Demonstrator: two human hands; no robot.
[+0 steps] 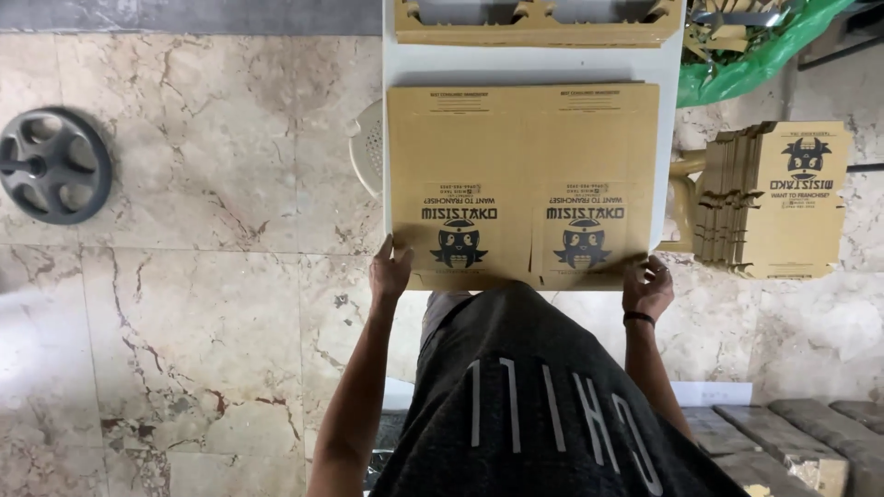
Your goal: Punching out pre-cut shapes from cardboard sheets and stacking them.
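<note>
A flat brown cardboard sheet [522, 156] with two black printed cartoon figures lies on a narrow white table [525, 66]. My left hand [390, 269] grips the sheet's near left corner. At the near right corner my right hand [647, 286], with a dark band on the wrist, holds the edge. The near edge of the sheet sits against my dark grey shirt.
More die-cut cardboard [539, 23] lies at the table's far end. A stack of folded printed boxes [775, 198] stands to the right, below a green plastic bag [755, 60]. A white perforated seat [370, 147] pokes out left of the table. A dark weight plate [51, 166] rests on the marble floor.
</note>
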